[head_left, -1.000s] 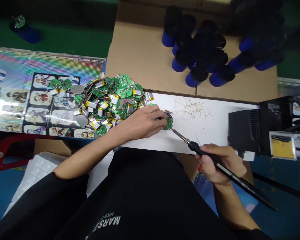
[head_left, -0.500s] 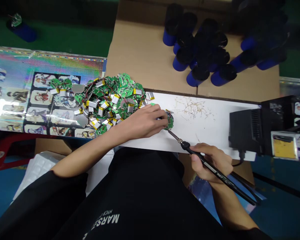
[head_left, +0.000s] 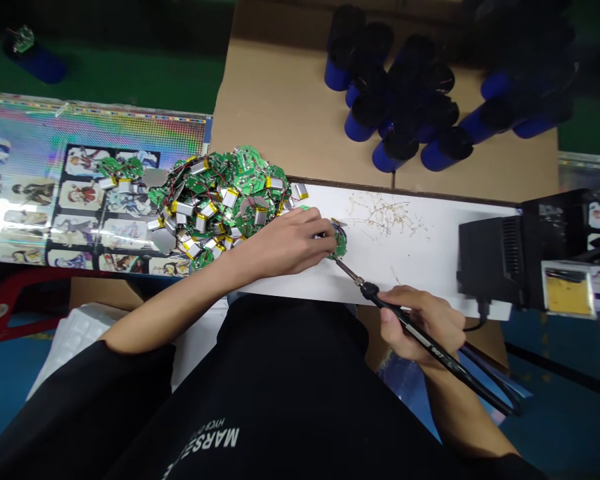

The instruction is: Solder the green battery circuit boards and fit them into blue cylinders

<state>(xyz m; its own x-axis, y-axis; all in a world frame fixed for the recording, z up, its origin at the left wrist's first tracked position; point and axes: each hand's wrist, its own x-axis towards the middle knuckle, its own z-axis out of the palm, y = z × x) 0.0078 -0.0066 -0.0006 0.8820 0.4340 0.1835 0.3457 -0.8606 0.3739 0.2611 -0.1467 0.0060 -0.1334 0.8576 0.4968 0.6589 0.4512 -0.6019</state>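
Note:
My left hand [head_left: 300, 241] is closed on a green circuit board [head_left: 341, 243] over the white work surface [head_left: 420, 260]. Only the board's right edge and some wires show; the fingers cover the rest. In my right hand [head_left: 425, 323] is a black soldering iron [head_left: 405, 319], held like a pen. Its metal tip points up and left and meets the board's lower edge, or comes very near it. To the left of my left hand lies a heap of green circuit boards [head_left: 250, 170] with silver and yellow battery packs wired to them.
Blue cylinders with black ends [head_left: 393, 152] stand on the cardboard [head_left: 275, 87] at the back. A black box-shaped unit [head_left: 490, 260] and a yellow sponge in a tray [head_left: 569, 292] are at right. Wire scraps [head_left: 387, 215] litter the white surface. Printed shiny sheets [head_left: 30, 193] lie at left.
Both hands, the circuit board and the soldering iron stay nearly in place. The view has shifted very slightly.

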